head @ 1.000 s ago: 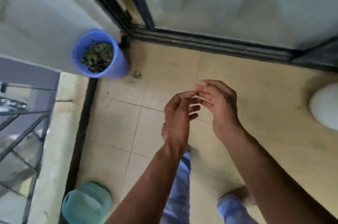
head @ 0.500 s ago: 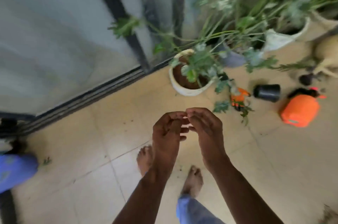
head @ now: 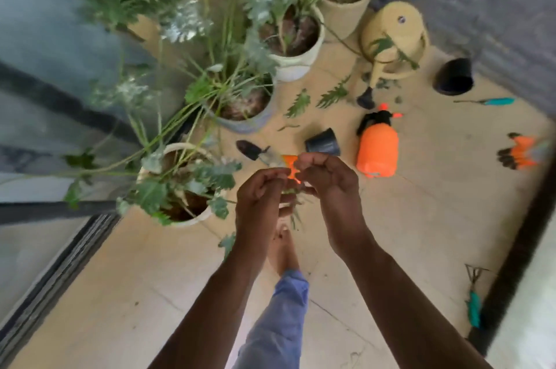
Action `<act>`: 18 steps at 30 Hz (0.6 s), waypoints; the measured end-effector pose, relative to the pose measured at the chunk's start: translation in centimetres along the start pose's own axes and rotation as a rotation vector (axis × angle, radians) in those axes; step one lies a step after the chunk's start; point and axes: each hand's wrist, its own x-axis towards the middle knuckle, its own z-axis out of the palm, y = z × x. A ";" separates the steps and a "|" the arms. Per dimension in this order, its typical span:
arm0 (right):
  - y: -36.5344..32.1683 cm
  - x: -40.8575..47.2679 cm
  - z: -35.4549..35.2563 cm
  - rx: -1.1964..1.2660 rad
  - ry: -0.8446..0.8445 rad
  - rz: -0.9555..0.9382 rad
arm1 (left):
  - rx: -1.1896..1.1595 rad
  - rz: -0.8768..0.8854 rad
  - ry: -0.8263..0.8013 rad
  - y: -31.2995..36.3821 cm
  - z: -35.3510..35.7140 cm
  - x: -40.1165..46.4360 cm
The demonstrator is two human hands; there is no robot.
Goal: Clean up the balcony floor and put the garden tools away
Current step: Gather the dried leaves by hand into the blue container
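View swung onto orange sprayer [head: 377,150]

Soft, even daylight, smeared by motion blur.
Sharpest around the orange sprayer [head: 377,150]; blurred worst in the potted plants [head: 210,67] left of it and the glove [head: 519,155] to its right. Only faint shadows on the floor [head: 421,218] near it. Bent, darkened frame edges from wide-angle distortion.

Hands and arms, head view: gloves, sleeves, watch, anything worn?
Nothing worn that shows. The left hand and right hand are bare, with no gloves, and no rings or watch can be made out. Both forearms are uncovered down to the frame edge, no sleeves. Below them shows a light blue trouser leg over a bare foot.
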 end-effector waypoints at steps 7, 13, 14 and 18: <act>-6.1 7.5 -7.6 -0.011 0.113 -0.038 | 0.157 -0.019 -0.134 5.4 10.5 5.8; -9.3 11.8 -16.7 -0.102 0.157 -0.121 | 0.282 0.038 -0.261 6.9 19.6 8.4; -9.9 12.6 -18.3 -0.115 0.163 -0.124 | 0.297 0.042 -0.265 7.0 21.1 8.6; -12.4 16.5 -25.3 -0.091 0.163 -0.114 | 0.301 0.038 -0.257 7.5 28.3 8.7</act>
